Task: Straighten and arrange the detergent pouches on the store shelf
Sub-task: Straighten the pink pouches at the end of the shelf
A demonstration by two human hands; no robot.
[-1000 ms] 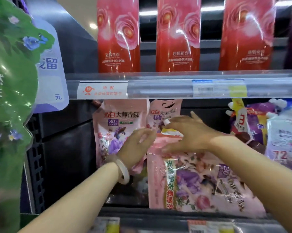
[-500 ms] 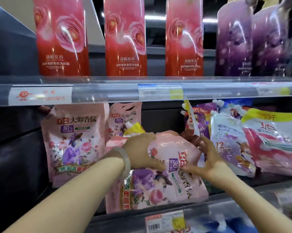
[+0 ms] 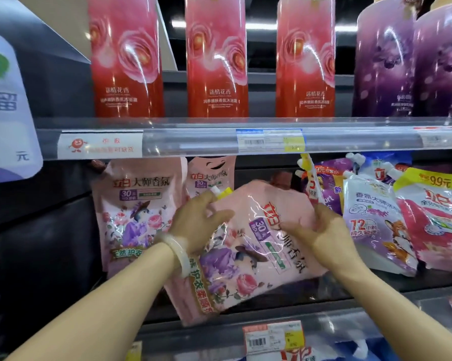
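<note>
A pink floral detergent pouch (image 3: pixel 248 246) sits tilted to the right at the front of the lower shelf. My left hand (image 3: pixel 196 225) grips its upper left side near the white spout with the yellow tag. My right hand (image 3: pixel 321 233) grips its right edge, thumb across the front. Two matching pink pouches stand upright behind: one at the left (image 3: pixel 136 212), one further back (image 3: pixel 212 175), partly hidden by the held pouch.
White and purple pouches (image 3: pixel 373 225) and a red-and-white pouch (image 3: pixel 433 220) lean at the right. Tall red (image 3: pixel 214 61) and purple bottles (image 3: pixel 386 63) stand on the upper shelf, whose clear rail (image 3: pixel 193 142) hangs just above. A price tag (image 3: pixel 271 334) marks the lower shelf edge.
The pouch has come up from lying low at the front and turned more upright. My right hand shifted from its top to its right edge. The view swung left slightly.
</note>
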